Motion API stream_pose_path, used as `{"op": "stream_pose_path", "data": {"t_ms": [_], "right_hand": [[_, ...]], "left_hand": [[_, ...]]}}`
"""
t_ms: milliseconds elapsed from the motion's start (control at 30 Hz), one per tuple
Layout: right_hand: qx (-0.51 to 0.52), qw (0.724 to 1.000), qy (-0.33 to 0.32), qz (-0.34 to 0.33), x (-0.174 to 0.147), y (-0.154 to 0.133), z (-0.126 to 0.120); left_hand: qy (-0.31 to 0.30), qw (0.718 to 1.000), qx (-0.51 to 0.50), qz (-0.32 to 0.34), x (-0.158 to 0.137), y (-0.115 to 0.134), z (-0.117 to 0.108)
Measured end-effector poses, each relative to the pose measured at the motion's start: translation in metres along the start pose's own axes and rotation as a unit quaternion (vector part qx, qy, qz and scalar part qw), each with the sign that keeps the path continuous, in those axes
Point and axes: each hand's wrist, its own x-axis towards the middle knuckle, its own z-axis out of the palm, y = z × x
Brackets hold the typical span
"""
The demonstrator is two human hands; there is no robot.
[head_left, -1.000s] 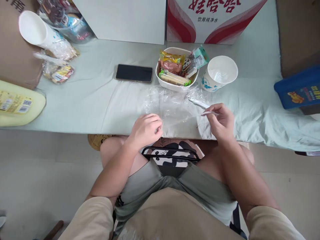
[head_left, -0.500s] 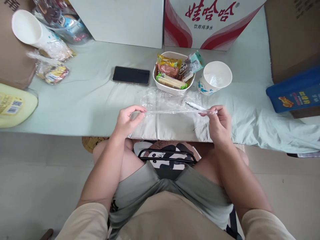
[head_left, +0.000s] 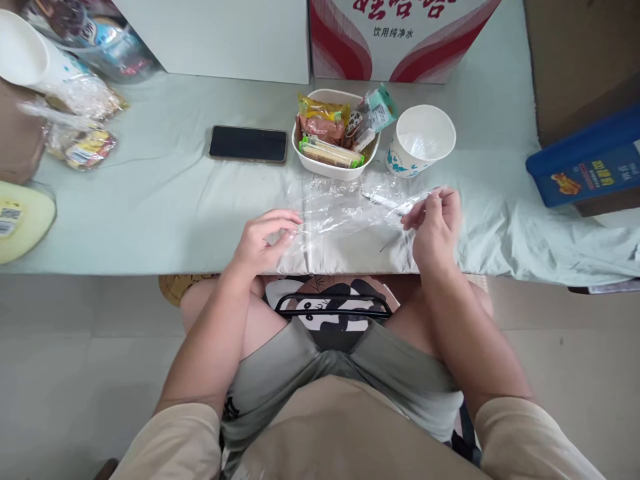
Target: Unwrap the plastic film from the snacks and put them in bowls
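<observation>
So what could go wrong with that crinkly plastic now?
The clear plastic film is thin and wrinkled; pulled hard by the right hand, which pinches it, it might tear. The left hand is at its other side, but its grip is unclear.

The paper cup stands just beyond the right hand, so a bump could tip it over.

A thin silvery strip lies by the right fingers; if it's sharp, which I can't tell, it might snag the film.

Left of the white bowl, a black phone; right, a white cup with blue leaves; behind, a white carton with red curves (large red lettering too); in front, colourless film; beneath, pale green cloth.
</observation>
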Motion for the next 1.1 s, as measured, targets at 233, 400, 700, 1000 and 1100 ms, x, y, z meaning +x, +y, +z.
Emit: {"op": "stream_pose_path", "data": {"t_ms": [233,400,700,1000,1100], "right_hand": [[-0.05,0.998,-0.04,0.028,-0.013,-0.005,0.011],[-0.063,0.994,-0.039,0.075,-0.011,-0.004,0.018],[-0.079,0.991,-0.058,0.09,-0.006,-0.001,0.017],[-0.258,0.964,-0.062,-0.006,-0.002,0.0,0.005],[-0.3,0.951,-0.07,-0.019,0.001,0.005,0.002]], "left_hand": [[0.133,0.951,-0.177,-0.215,0.007,0.003,0.001],[0.122,0.928,-0.229,-0.266,0.011,0.013,0.004],[0.21,0.864,-0.227,-0.397,0.022,0.021,0.004],[0.195,0.919,-0.047,-0.34,0.012,0.008,0.002],[0.167,0.935,0.071,-0.305,0.009,0.007,0.001]]}}
